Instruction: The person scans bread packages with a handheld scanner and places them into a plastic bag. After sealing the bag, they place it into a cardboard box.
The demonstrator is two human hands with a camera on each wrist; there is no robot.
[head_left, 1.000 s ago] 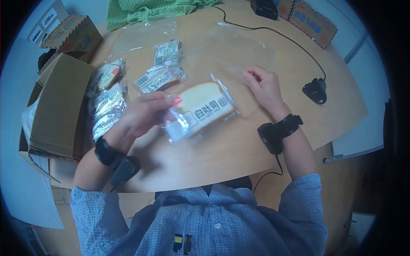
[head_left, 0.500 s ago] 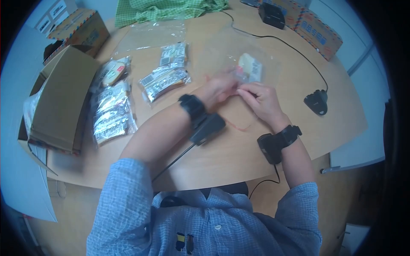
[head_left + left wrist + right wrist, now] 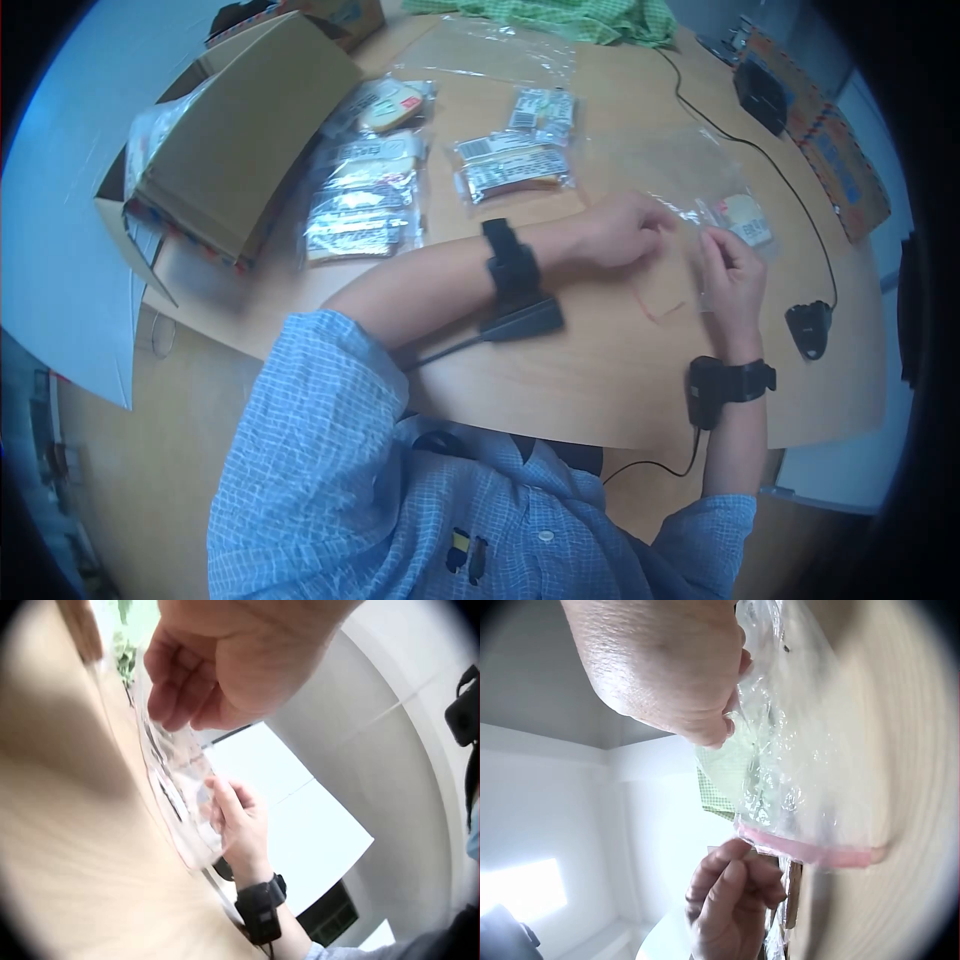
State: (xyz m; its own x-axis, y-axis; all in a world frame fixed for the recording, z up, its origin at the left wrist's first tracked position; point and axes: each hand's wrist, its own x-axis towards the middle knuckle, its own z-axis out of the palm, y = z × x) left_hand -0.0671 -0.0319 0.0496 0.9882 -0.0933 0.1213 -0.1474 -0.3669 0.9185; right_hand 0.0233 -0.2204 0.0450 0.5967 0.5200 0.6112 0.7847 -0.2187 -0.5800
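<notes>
A large clear plastic bag (image 3: 690,160) with a pinkish-red strip (image 3: 810,849) along its mouth lies on the right part of the table. One wrapped bread slice (image 3: 742,218) shows through the plastic at its far right. My right hand (image 3: 735,275) pinches the bag's edge between thumb and fingers, lifting the film there. My left hand (image 3: 625,232) hovers at the mouth, its fingers loosely curled with nothing visible in them; in the right wrist view its fingertips are right by the strip. Two groups of wrapped bread slices (image 3: 515,170) (image 3: 365,200) lie to the left.
An open cardboard box (image 3: 250,130) stands at the left, with plastic inside. Another clear bag (image 3: 490,50) and a green checked cloth (image 3: 570,15) lie at the back. On the right are a black device (image 3: 808,330) with a cable and a carton (image 3: 835,160).
My left hand carried one wrapped bread slice rightward into the clear bag, let go and drew back. The right hand keeps its pinch on the bag's edge. The head view has shifted.
</notes>
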